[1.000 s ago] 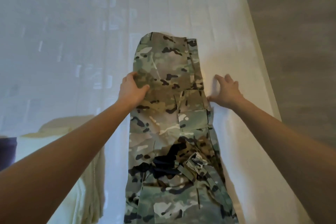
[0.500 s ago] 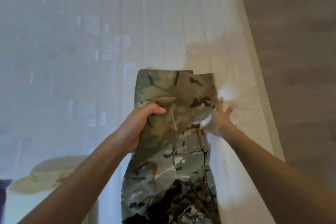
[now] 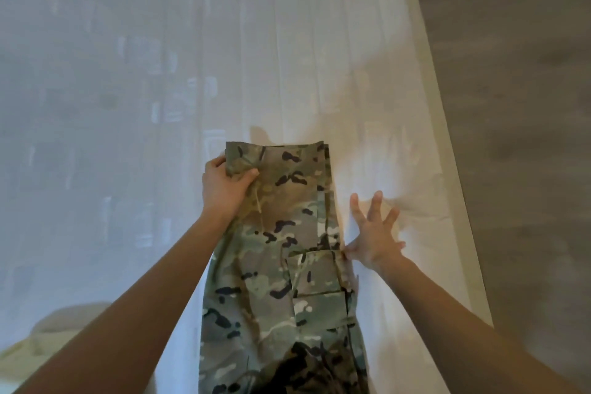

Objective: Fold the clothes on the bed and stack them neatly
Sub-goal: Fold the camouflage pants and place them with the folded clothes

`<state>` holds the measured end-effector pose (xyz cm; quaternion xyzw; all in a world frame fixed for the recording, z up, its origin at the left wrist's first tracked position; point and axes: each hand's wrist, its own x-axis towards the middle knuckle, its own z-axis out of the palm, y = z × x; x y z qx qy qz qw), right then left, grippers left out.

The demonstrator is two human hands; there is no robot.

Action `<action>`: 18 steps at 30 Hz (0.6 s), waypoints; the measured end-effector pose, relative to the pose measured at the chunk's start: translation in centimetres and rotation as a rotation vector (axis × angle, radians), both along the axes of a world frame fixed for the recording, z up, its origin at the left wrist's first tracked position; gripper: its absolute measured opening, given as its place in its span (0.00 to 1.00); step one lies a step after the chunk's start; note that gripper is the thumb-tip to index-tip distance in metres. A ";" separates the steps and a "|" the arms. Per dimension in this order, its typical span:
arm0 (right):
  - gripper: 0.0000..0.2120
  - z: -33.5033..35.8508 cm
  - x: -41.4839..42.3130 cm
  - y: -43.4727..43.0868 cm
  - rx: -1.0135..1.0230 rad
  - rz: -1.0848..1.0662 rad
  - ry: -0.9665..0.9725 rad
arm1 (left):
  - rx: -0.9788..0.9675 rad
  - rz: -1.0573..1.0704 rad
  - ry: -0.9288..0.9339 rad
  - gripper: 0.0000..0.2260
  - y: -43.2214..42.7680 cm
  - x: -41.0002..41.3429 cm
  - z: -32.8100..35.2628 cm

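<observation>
The camouflage trousers (image 3: 287, 281), a long garment of woven cloth blotched in green, tan, brown and black, lie lengthwise on the white-sheeted bed (image 3: 287, 41), near its right edge, and run from the bottom of the view away from the person. Their far end is doubled over, with stacked edges showing at the far right corner. The left hand (image 3: 224, 189) grips the far left corner. A flapped cargo pocket sits on the right side. A pale cream cloth (image 3: 48, 336), blurred, lies at lower left, well apart.

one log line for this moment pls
left hand grips camo trousers far end | right hand spread on bed, thumb at seam | fold unfinished
</observation>
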<state>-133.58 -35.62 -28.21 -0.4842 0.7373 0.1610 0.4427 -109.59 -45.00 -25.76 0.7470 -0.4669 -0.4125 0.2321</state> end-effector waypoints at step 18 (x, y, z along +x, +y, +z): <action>0.53 0.5 0.3 -0.2 0.019 0.007 0.032 | -0.382 -0.409 -0.550 0.37 -1.8 -0.2 1.0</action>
